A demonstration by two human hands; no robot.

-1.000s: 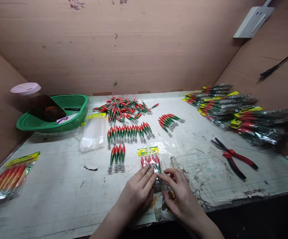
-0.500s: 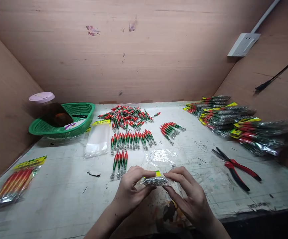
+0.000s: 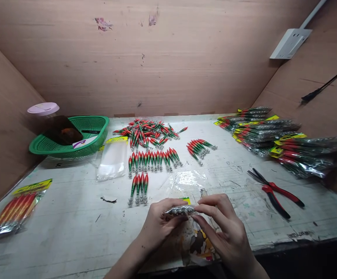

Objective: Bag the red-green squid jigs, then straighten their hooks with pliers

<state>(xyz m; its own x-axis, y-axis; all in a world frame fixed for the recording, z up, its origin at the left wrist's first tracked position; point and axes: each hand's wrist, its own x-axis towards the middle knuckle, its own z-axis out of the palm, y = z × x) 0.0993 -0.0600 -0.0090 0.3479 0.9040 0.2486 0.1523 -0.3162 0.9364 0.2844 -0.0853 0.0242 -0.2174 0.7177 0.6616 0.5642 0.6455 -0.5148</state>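
Note:
Between my hands is a clear bag of fishing lures (image 3: 181,210), its hook end turned toward me and a bit of yellow label showing behind. My left hand (image 3: 161,221) is closed around its left side, thumb below and fingers on top. My right hand (image 3: 225,228) pinches the right end between thumb and fingertips. Just beyond lie a short row of red-and-green squid lures (image 3: 138,188), a longer row (image 3: 155,161), a small fanned group (image 3: 200,150) and a loose heap (image 3: 146,131). The lures inside the bag are mostly hidden.
Flat empty bags (image 3: 112,159) lie left of the rows, near a green basket (image 3: 98,145) holding a lidded cup (image 3: 43,109). A packet of red-orange lures (image 3: 18,207) is at far left. Red-handled pliers (image 3: 275,192) and piled filled packets (image 3: 305,155) are on the right.
The bag stays in both hands, tilted slightly flatter, and my left fingers reach further round it. The right hand has shifted slightly. The whole view has moved a little.

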